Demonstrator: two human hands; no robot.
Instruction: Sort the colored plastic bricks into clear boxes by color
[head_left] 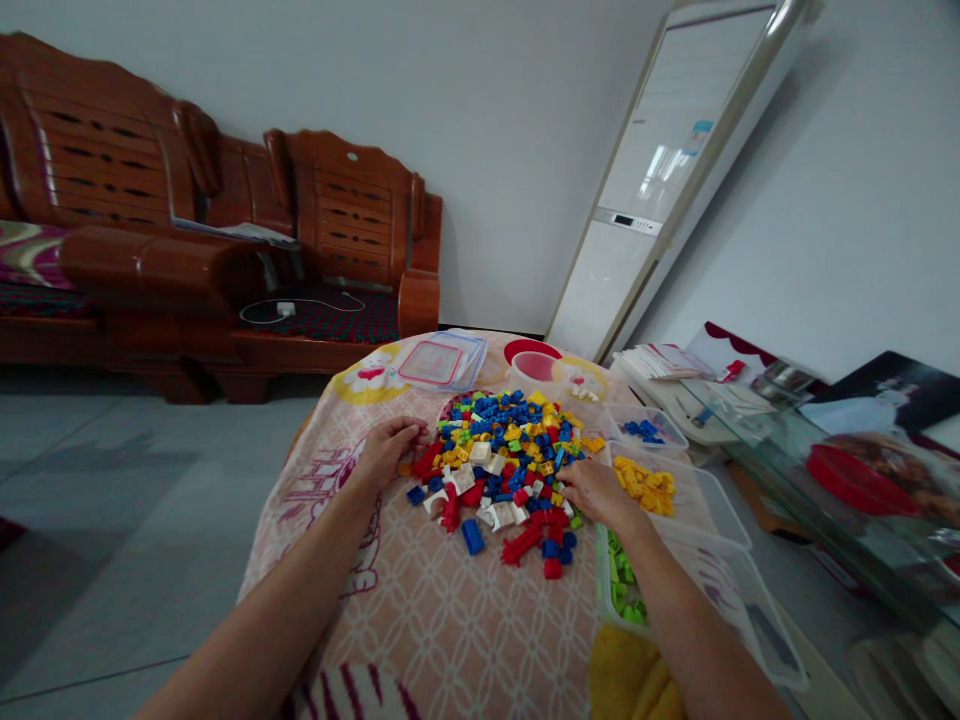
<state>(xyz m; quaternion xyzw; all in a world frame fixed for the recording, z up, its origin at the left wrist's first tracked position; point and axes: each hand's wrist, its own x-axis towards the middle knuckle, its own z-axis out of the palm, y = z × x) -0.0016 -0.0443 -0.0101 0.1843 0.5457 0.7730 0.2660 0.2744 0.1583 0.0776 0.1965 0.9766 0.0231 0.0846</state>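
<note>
A heap of small plastic building bricks (504, 455) in blue, yellow, red, white and green lies on a pink patterned cloth (420, 610) over a table. My left hand (390, 447) rests at the heap's left edge, fingers curled down onto the bricks; what it pinches, if anything, is hidden. At the heap's right edge my right hand (592, 490) has its fingers bent among red and green bricks. Just right of that hand stand a clear tub with yellow bricks (645, 486), a tub with green bricks (624, 585) and a smaller tub with blue bricks (643, 430).
Clear lids (442, 361) and a red bowl (531, 358) lie at the table's far end. A wooden sofa (187, 230) stands at the back left, a tall white air conditioner (660, 180) at the back right. A glass table (825, 470) with clutter is at right.
</note>
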